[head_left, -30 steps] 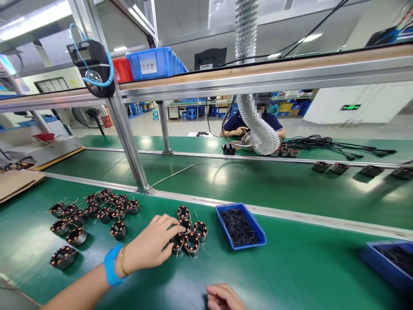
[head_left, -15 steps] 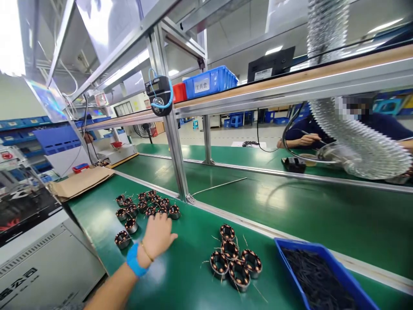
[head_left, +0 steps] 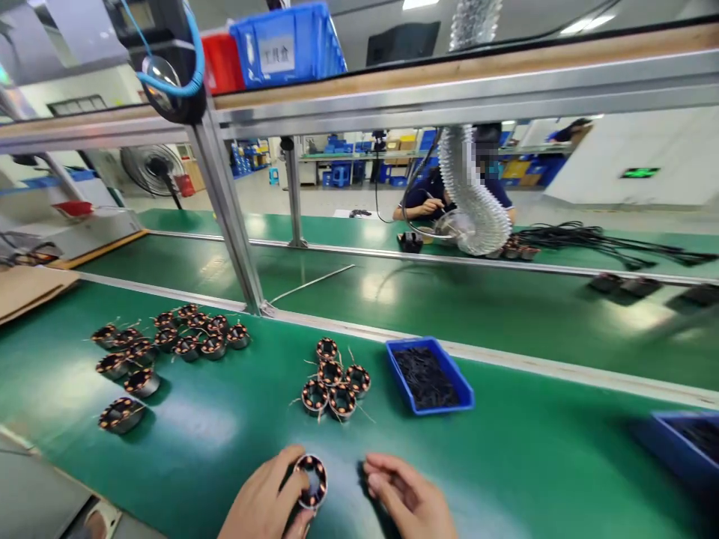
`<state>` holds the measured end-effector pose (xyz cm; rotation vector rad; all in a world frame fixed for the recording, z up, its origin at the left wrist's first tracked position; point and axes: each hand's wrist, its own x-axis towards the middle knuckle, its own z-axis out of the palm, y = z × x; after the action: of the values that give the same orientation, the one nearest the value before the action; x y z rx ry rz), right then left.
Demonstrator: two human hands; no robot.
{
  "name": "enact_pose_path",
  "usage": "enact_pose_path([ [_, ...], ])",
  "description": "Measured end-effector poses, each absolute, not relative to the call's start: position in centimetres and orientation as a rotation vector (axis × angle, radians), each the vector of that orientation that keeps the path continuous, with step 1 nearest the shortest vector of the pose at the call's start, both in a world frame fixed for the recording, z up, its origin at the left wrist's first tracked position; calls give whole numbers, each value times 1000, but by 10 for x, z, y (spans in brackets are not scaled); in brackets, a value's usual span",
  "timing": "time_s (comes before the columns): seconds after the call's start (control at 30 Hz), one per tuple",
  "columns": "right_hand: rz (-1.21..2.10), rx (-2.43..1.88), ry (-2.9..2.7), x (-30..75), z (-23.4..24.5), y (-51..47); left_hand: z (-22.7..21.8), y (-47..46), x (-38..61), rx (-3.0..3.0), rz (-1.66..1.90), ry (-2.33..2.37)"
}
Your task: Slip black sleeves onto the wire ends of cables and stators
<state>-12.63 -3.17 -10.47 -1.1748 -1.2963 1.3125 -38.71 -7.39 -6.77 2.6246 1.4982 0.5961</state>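
Our bare hands at the foot of the frame, wrists out of view: our left hand [head_left: 264,494] curled, fingers bent forward in a grip; our right hand [head_left: 407,494] open nearby, fingers loosely curved and slightly spread.

You're in a bright factory hall, with ceiling lights [head_left: 420,4] shining above a pale, polished floor [head_left: 331,201]. Past the aluminium bench frame [head_left: 225,213], a black pedestal fan [head_left: 151,171] stands to your left, and distant shelving [head_left: 359,156] carries blue bins. On the white wall [head_left: 663,146] to your right glows a green exit sign [head_left: 639,173] (its lettering is too small to read).
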Motion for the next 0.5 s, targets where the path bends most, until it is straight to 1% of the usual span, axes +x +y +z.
enact_pose_path([
  [0.07, 1217, -1197, -1341, -127, -97, -33, -70, -72, -370, 2646, 612, 1359],
  [0.13, 1037, -1195, -1443, -128, -88, -36, -71, -69, -360, 2664, 628, 1279],
  [0.23, 711, -1058, -1661, -129, -75, -37, -72, -66, -355, 2689, 655, 1230],
  [0.3, 562, -942, -1787, -129, -70, -36, -72, -65, -355, 2703, 660, 1216],
  [0.37, 492, -864, -1868, -128, -68, -35, -70, -65, -355, 2711, 660, 1213],
  [0.5, 468, -834, -1932, -125, -72, -34, -66, -66, -354, 2708, 647, 1223],
])
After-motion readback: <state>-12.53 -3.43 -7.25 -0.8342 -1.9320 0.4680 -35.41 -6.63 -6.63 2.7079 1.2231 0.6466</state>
